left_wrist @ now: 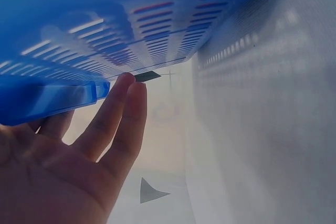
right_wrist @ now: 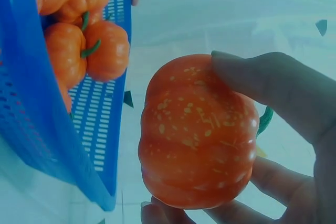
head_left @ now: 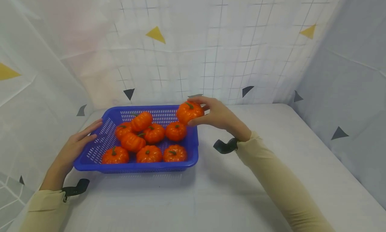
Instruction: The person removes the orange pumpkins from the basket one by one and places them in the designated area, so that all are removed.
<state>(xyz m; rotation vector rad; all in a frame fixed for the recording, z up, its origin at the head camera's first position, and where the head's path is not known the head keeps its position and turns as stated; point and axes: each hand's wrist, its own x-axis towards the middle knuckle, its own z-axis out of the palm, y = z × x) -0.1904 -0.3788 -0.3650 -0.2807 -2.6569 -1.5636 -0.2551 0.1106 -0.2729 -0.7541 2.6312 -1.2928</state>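
Observation:
My right hand holds a small orange pumpkin with a green stem, thumb on one side and fingers on the other. In the head view this pumpkin overlaps the back right corner of a blue plastic basket. The right wrist view shows the held pumpkin up close, speckled yellow, beside the basket wall. Several more pumpkins lie in the basket, one on top of others. Along the left rim, my left hand touches the basket with fairly straight fingers; in its wrist view some fingers are partly hidden by the rim.
A white-covered table bears the basket and extends to its right and front. White sheeting with grid lines hangs behind, and grey-white sheets stand at the sides. Dark straps sit at both wrists.

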